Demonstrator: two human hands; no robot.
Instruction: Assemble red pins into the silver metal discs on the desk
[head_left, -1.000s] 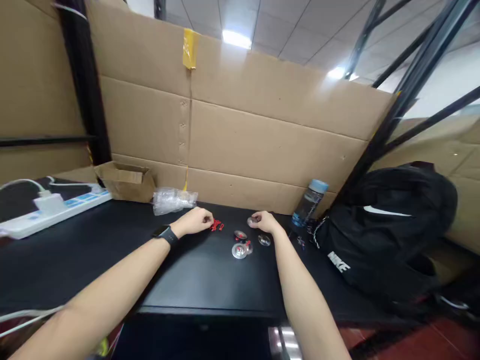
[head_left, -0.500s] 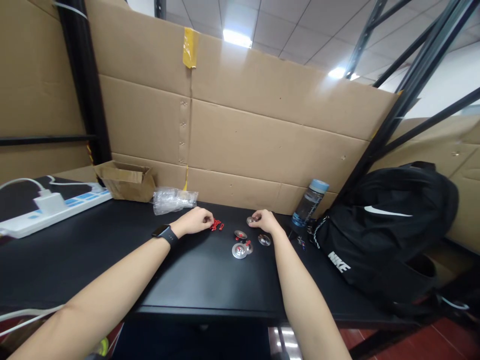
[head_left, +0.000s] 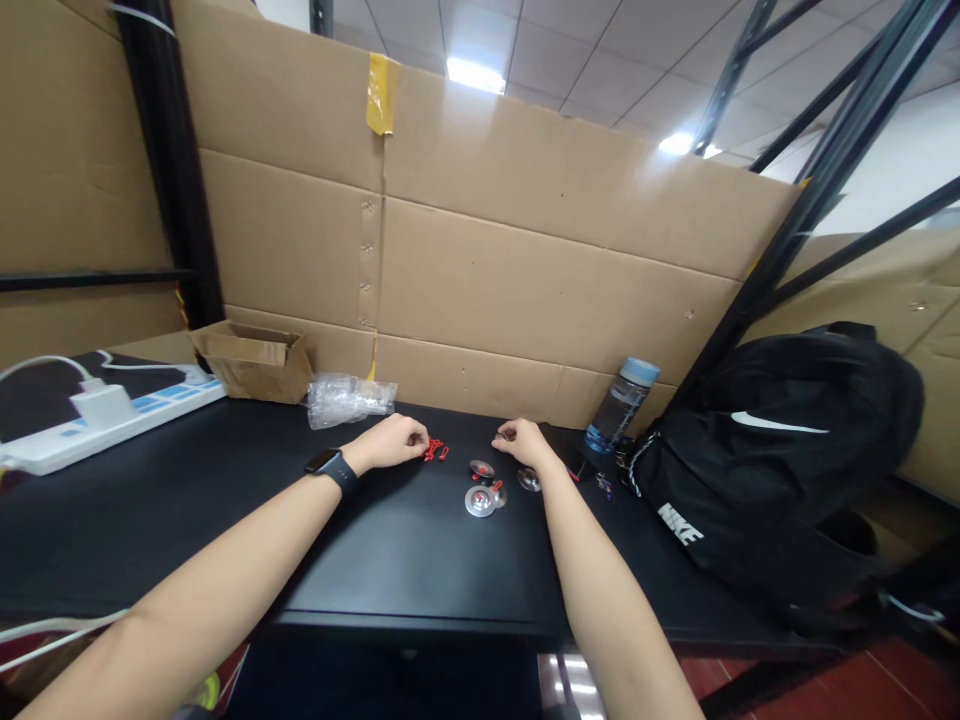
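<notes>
My left hand (head_left: pixel 399 440), with a dark watch on its wrist, rests at a small heap of red loops (head_left: pixel 435 449). Its fingers are curled together at the heap's left edge, and what they pinch, if anything, is hidden. My right hand (head_left: pixel 521 441) hovers or rests farther right with thumb and fingers drawn together; I cannot make out anything between them. Just in front of it lie small silver cymbal-like discs: a flat-lying one (head_left: pixel 479 501) with red at its centre, a tilted one (head_left: pixel 481 470), and a domed one (head_left: pixel 528 480) partly behind my right wrist.
A clear bottle (head_left: pixel 621 405) with a blue lid stands beside a black backpack (head_left: pixel 772 470) at right. Keys (head_left: pixel 604 486) lie near the bag. Plastic wrap (head_left: pixel 351 400), an open cardboard box (head_left: pixel 253 362) and a white power strip (head_left: pixel 112 428) are at left. Cardboard (head_left: pixel 525 270) walls the back.
The silver disc that showed at my right fingertips is out of sight now. The right hand has shifted slightly left; a small red piece shows right of the right forearm. The left hand stays put.
</notes>
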